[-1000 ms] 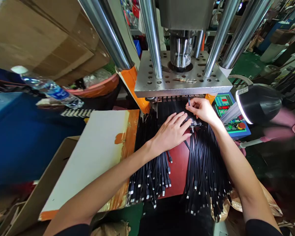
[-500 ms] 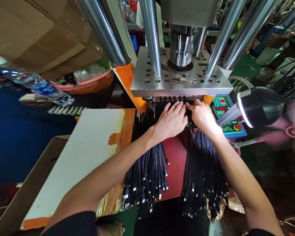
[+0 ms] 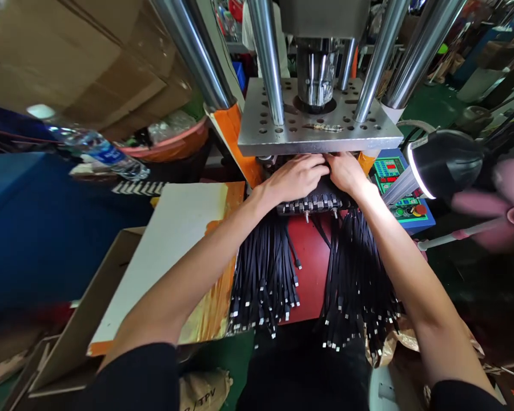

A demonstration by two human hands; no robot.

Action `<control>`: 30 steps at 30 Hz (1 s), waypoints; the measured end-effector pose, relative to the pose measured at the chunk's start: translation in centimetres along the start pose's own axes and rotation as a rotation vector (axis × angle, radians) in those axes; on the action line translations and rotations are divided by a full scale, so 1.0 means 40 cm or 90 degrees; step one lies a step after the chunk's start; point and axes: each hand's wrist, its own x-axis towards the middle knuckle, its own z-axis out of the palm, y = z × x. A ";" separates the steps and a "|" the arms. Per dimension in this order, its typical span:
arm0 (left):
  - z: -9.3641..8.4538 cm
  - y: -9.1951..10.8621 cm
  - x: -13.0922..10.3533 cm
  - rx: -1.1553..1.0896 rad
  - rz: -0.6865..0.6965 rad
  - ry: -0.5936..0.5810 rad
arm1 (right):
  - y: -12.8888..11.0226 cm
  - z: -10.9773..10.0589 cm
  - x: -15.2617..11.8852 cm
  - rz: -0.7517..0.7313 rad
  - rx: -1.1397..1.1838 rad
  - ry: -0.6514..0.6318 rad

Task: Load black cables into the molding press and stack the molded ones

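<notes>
The connector row (image 3: 319,202) runs crosswise, just my side of my left hand (image 3: 300,176), the nearer, and right hand (image 3: 346,171); I can't tell whether either pinches anything.

Overhead: one thick grey drilled steel plate (image 3: 317,144), blocking straight upward passage for fingertips at its front edge. Left side: one orange-wrapped upright post (image 3: 227,132), near the left hand (image 3: 297,178). Right side: one black dome-shaped lamp (image 3: 452,165), outside the right hand (image 3: 346,170) and forearm. Front: two bundles of flat black cables (image 3: 355,274); between them, an open lane over the red flat worktop (image 3: 307,268), its upper right crossed by stray cables.
</notes>
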 end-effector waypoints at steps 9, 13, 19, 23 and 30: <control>-0.042 0.324 -0.403 0.082 -0.430 -0.283 | -0.254 0.030 -0.644 0.215 -0.085 -0.097; -0.033 0.313 -0.374 0.110 -0.493 -0.396 | -0.256 0.075 -0.662 0.234 -0.050 -0.113; -0.038 0.294 -0.382 0.070 -0.527 -0.385 | -0.191 0.059 -0.653 0.301 0.236 -0.040; -0.052 0.284 -0.400 -0.028 -0.592 -0.311 | -0.176 0.018 -0.663 0.363 0.488 0.004; -0.091 0.272 -0.411 -0.466 -0.631 -0.142 | -0.232 -0.060 -0.696 0.339 0.792 -0.032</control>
